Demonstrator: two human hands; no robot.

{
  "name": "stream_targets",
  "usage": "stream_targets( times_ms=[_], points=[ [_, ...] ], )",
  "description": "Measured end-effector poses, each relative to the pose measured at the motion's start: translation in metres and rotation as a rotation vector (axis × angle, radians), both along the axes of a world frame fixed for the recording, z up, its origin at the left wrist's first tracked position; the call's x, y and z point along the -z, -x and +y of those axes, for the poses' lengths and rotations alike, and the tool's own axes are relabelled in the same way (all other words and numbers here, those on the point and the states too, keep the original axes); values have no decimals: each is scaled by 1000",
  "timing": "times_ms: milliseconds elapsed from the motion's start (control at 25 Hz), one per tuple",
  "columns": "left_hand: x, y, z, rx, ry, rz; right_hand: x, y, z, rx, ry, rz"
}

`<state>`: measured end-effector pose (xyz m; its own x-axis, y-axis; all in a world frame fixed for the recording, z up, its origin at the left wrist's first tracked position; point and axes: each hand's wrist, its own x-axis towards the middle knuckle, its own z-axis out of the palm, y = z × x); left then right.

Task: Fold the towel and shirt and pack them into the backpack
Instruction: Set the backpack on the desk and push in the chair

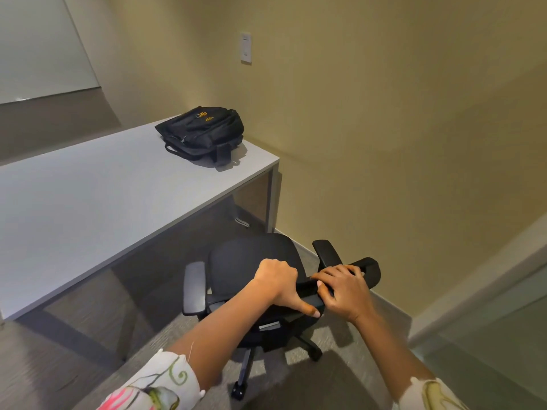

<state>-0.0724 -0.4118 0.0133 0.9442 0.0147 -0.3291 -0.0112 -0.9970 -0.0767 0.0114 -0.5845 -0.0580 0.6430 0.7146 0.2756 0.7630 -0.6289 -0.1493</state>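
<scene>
A black backpack point(201, 132) with yellow markings lies flat at the far right end of the white table point(88, 196). No towel or shirt is in view. Both hands hold the top edge of the backrest of a black office chair point(251, 261) that stands beside the table's right end. My left hand point(281, 284) grips the backrest edge with its fingers over the top and thumb pointing down. My right hand point(343, 287) curls its fingers over the same edge just to the right.
The chair has two armrests point(194, 287) and a wheeled base point(245, 377) on grey carpet. A beige wall with a light switch point(245, 48) stands behind. A whiteboard point(38, 45) hangs at the upper left. A glass partition point(488, 335) runs along the right.
</scene>
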Motion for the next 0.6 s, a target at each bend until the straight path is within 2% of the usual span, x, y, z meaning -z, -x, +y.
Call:
stream_targets(
  times_ms=[600],
  points=[
    [9,-99,55,-149,-9,-39,-8,-123,73,-148,178,110]
  ],
)
